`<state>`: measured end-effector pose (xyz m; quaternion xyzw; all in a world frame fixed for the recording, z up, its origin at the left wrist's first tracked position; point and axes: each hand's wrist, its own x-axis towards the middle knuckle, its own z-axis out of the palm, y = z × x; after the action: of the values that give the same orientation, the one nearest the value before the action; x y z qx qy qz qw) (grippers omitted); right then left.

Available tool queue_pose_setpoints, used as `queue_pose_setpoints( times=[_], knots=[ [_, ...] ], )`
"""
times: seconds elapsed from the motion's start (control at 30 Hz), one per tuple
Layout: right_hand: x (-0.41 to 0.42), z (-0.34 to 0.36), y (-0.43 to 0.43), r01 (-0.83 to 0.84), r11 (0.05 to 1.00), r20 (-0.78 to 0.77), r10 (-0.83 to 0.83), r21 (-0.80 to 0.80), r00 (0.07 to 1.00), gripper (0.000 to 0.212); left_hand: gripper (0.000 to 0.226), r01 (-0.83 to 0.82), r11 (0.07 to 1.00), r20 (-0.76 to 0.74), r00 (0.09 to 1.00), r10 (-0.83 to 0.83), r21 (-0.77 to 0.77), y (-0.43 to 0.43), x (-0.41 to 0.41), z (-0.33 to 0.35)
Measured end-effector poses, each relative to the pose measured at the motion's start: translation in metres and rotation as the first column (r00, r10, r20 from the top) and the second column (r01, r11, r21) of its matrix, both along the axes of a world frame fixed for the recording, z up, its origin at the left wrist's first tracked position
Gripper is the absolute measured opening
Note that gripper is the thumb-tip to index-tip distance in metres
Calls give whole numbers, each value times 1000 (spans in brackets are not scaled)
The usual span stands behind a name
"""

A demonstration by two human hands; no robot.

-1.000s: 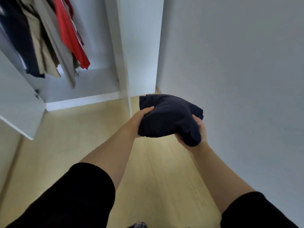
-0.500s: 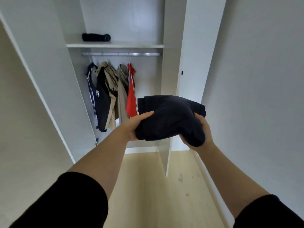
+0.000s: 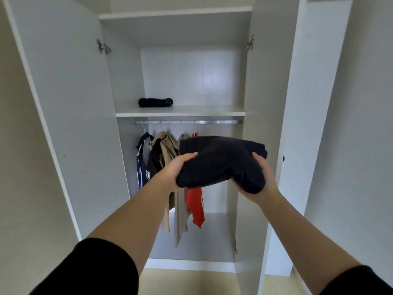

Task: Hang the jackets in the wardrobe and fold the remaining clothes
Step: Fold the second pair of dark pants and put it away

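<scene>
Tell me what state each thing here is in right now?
Wardrobe: both doors open.
Dark folded garment: held in front of the wardrobe.
Left hand: grips the garment's left end.
Right hand: grips its right end.
Dark bundle: lies on the shelf.
Jackets: hang from the rail.

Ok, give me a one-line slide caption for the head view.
Left hand and right hand hold a folded dark garment before the open wardrobe, jackets hanging under its shelf.

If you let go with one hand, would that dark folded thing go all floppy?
Probably floppy: the folded dark garment droops past the right hand. Likely light, since the left hand only grips one edge. It would probably unfold.
</scene>
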<state>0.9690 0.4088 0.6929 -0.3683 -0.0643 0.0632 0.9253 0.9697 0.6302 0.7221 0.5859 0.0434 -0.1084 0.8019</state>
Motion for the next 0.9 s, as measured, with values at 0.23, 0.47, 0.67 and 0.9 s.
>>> queue_pose_setpoints(
  times=[0.23, 0.47, 0.67, 0.9],
  knots=[
    [170, 35, 46, -168, 985, -13, 168, 24, 986, 43, 14, -160, 983, 63, 984, 165, -88, 46, 152, 30],
    [297, 79, 130, -303, 952, 45, 302, 30, 952, 30, 16, -262, 957, 109, 955, 276, -123, 125, 259, 53],
    [392, 110, 184, -306, 950, 113, 311, -54, 944, 27, 22, -222, 974, 198, 957, 210, 43, 202, 344, 109],
    [517, 164, 267, -218, 955, 109, 243, -199, 964, 32, 19, -215, 961, 228, 958, 173, 174, 302, 471, 162]
  ],
)
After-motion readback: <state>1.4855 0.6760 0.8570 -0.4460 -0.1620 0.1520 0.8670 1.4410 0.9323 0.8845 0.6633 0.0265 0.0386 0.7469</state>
